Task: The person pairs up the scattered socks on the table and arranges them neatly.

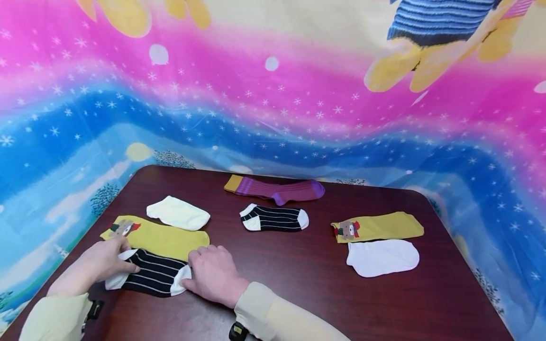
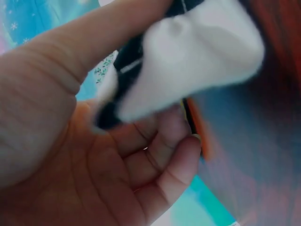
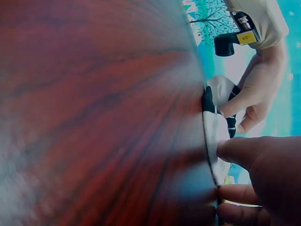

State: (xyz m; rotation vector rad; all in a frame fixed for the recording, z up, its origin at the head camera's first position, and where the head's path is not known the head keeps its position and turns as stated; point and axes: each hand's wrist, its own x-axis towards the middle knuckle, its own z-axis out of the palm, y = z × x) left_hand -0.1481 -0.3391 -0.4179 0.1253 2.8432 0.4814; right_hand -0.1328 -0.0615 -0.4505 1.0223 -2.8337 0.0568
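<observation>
A black ankle sock with white stripes (image 1: 154, 274) lies flat at the front left of the table, its toe to the right. At its white cuff and heel end, my left hand (image 1: 99, 261) holds the fabric between thumb and fingers. The left wrist view shows the white heel (image 2: 202, 56) raised off the table beside the thumb. My right hand (image 1: 216, 275) pinches the white toe. In the right wrist view the thumb presses on the toe's fabric (image 3: 212, 157). Just behind this sock lies a yellow sock with a bear picture (image 1: 166, 238), partly behind both hands.
A white sock (image 1: 179, 214) lies behind the yellow one. Mid-table are another black striped sock (image 1: 277, 219) and a purple sock with a yellow cuff (image 1: 273, 189). To the right are a second yellow bear sock (image 1: 384, 227) and a white sock (image 1: 384, 258). A printed cloth (image 1: 273, 118) surrounds the table.
</observation>
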